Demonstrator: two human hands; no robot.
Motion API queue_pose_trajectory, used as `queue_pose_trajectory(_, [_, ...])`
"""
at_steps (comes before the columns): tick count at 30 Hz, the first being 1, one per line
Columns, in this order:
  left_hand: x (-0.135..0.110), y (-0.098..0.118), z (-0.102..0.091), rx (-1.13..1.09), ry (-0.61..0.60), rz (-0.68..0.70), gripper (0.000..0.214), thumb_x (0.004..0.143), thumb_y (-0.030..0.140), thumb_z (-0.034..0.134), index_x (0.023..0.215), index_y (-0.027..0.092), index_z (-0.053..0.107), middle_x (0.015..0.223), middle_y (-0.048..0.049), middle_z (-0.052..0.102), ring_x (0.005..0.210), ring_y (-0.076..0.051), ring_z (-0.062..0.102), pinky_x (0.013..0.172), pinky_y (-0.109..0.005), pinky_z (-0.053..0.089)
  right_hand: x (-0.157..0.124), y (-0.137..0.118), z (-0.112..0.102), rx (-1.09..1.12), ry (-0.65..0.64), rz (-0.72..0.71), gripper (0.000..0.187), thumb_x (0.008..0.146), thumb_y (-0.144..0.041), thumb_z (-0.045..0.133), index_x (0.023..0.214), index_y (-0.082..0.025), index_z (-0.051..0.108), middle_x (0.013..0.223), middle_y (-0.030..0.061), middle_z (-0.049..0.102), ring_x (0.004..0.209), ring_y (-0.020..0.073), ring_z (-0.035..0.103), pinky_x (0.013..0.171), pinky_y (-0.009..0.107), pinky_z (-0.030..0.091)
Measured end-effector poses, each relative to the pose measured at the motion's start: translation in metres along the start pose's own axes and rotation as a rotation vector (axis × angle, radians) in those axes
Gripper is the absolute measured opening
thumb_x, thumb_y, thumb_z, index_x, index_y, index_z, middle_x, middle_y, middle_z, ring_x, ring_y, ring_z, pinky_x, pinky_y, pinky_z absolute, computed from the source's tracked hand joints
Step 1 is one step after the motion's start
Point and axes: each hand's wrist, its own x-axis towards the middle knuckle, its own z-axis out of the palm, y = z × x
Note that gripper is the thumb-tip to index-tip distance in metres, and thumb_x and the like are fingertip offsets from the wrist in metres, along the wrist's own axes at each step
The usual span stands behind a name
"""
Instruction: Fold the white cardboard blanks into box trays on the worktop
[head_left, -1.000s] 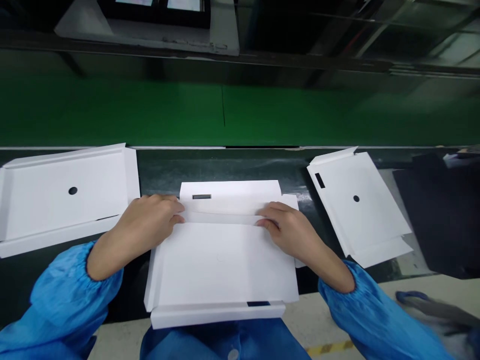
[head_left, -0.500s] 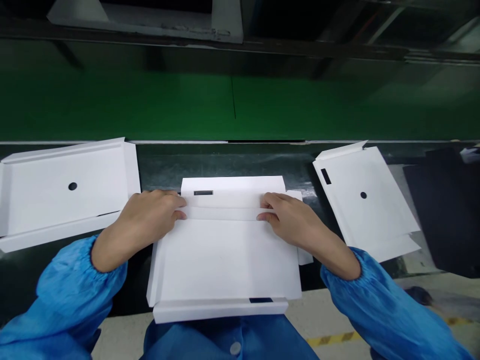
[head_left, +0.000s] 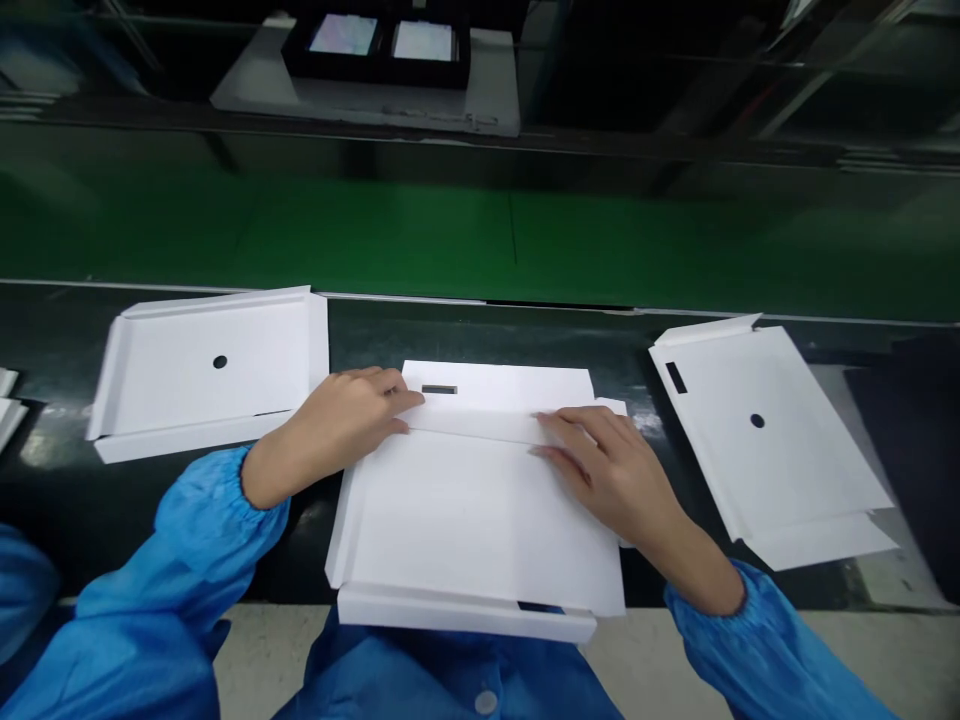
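A white cardboard box blank lies in front of me, its left and near edges turned up. Along its far side runs a creased flap with a small dark slot. My left hand is at the left end of that flap, thumb on the near side and fingers on the far side, closed around its edge. On the right part of the flap rests my right hand, with thumb and fingers apart and fingertips touching the card. The undersides of the fingers are hidden.
Left of me lies a part-folded white tray with a round hole. Another white blank with a hole and slot lies to the right, beside dark sheets. A green surface runs beyond the dark worktop.
The raised fold between my hands now lies flatter. My right hand's fingers have loosened and spread, while my left index finger reaches further along the flap. The camera view has shifted left.
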Motion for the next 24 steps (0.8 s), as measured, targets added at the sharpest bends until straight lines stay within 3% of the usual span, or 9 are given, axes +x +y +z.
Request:
queue_pose_trajectory(3, [0.001,0.003,0.005,0.070,0.054,0.078,0.029,0.100,0.032,0.067,0.127,0.021,0.072,0.127,-0.0055,0.067,0.109,-0.026,0.066,0.085,-0.040,0.055,0.004,-0.007,0.004,-0.034,-0.005,-0.031,0.040,0.099,-0.026,0.070,0.136,-0.011,0.060,0.121,0.0161,0.063,0.112,0.0299,0.058,0.088,0.045,0.050])
queue_pose_trajectory(8, [0.001,0.006,0.010,0.118,0.084,0.103,0.025,0.103,0.028,0.061,0.122,0.017,0.073,0.122,-0.0071,0.066,0.104,-0.026,0.065,0.084,-0.040,0.055,0.010,-0.007,0.011,0.041,0.032,-0.012,0.032,0.099,-0.016,0.068,0.130,-0.011,0.062,0.116,0.0151,0.063,0.108,0.0266,0.056,0.086,0.043,0.050])
queue_pose_trajectory(16, [0.000,-0.017,0.006,-0.053,0.079,0.071,0.032,0.097,0.026,0.071,0.129,0.027,0.073,0.119,-0.0009,0.069,0.102,-0.020,0.067,0.073,-0.032,0.049,0.001,0.001,0.015,0.072,0.161,0.038,0.039,0.092,-0.011,0.074,0.129,-0.015,0.063,0.112,0.0135,0.062,0.105,0.0262,0.057,0.086,0.044,0.051])
queue_pose_trajectory(20, [0.001,-0.020,0.004,-0.154,0.194,0.085,0.017,0.101,0.027,0.066,0.114,0.022,0.076,0.109,0.0008,0.072,0.101,-0.019,0.068,0.081,-0.033,0.051,0.000,0.003,0.012,0.116,0.251,0.073,0.032,0.088,-0.008,0.077,0.115,-0.015,0.061,0.103,0.0113,0.061,0.099,0.0236,0.057,0.082,0.041,0.050])
queue_pose_trajectory(24, [-0.001,0.000,0.005,0.028,0.201,0.140,0.014,0.101,0.019,0.059,0.098,0.018,0.073,0.096,-0.0032,0.069,0.090,-0.023,0.067,0.073,-0.038,0.050,-0.005,-0.001,0.010,0.090,0.233,0.006,0.029,0.087,-0.002,0.075,0.105,-0.017,0.058,0.094,0.0055,0.066,0.090,0.0193,0.059,0.079,0.038,0.047])
